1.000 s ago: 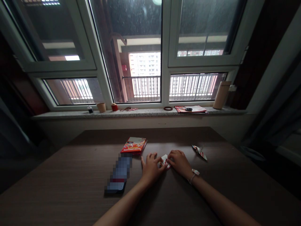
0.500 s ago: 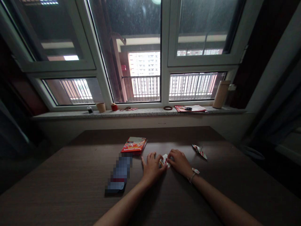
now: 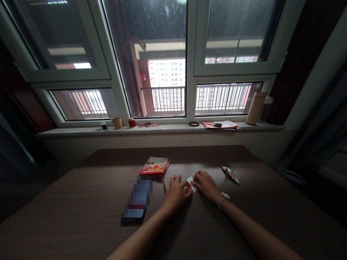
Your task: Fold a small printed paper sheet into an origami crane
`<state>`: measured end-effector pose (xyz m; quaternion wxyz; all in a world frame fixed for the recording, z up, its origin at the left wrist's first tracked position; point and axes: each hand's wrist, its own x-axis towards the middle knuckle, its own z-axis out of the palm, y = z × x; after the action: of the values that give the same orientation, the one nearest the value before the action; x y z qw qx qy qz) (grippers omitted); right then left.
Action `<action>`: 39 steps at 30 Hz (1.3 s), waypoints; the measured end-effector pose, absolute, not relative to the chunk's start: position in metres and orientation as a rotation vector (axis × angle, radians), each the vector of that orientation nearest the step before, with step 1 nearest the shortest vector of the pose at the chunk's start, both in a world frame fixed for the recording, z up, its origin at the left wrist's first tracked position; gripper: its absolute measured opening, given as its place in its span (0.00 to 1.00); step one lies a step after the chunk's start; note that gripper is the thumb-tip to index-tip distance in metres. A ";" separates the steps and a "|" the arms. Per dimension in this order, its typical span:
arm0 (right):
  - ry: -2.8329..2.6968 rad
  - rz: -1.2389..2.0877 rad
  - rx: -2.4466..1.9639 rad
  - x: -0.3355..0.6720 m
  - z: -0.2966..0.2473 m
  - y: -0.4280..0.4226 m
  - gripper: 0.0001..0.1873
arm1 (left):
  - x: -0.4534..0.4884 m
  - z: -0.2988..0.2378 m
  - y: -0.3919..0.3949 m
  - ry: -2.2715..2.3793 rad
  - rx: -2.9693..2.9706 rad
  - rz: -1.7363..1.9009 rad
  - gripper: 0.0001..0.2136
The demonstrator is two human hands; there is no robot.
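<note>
A small folded piece of printed paper [image 3: 191, 183], white with red, lies on the dark table between my two hands. My left hand [image 3: 175, 192] has its thumb and index finger closed on the paper's left side, while its other fingers stretch out over the tabletop. On the opposite side, my right hand [image 3: 207, 185] pinches the paper with bent fingers, which partly cover it. A bracelet [image 3: 221, 202] circles my right wrist. Farther right lies another folded paper strip [image 3: 230, 174], pointed at its ends. Behind my left hand sits a stack of red printed paper [image 3: 155, 167].
A blurred-out, phone-like dark object [image 3: 137, 202] lies left of my left forearm. Along the stone windowsill [image 3: 168, 129] stand a tan cup [image 3: 116, 123], a red container [image 3: 132, 123] and a tall flask [image 3: 255, 109]. Scissors [image 3: 217, 125] rest there on papers.
</note>
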<state>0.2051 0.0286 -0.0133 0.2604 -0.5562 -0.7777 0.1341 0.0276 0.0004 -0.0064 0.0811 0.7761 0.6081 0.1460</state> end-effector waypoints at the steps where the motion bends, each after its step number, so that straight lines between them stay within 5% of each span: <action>1: -2.105 0.367 -1.511 0.206 -0.014 0.029 0.06 | 0.027 -0.006 0.001 1.814 2.320 0.421 0.16; 39: -2.215 0.593 -1.168 0.229 -0.014 0.023 0.08 | 0.018 -0.001 -0.003 1.794 2.329 0.400 0.18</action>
<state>0.2294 0.0231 -0.0140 0.2803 -0.4355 -0.8263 0.2213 0.0182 -0.0029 -0.0006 0.0870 0.7820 0.6023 0.1344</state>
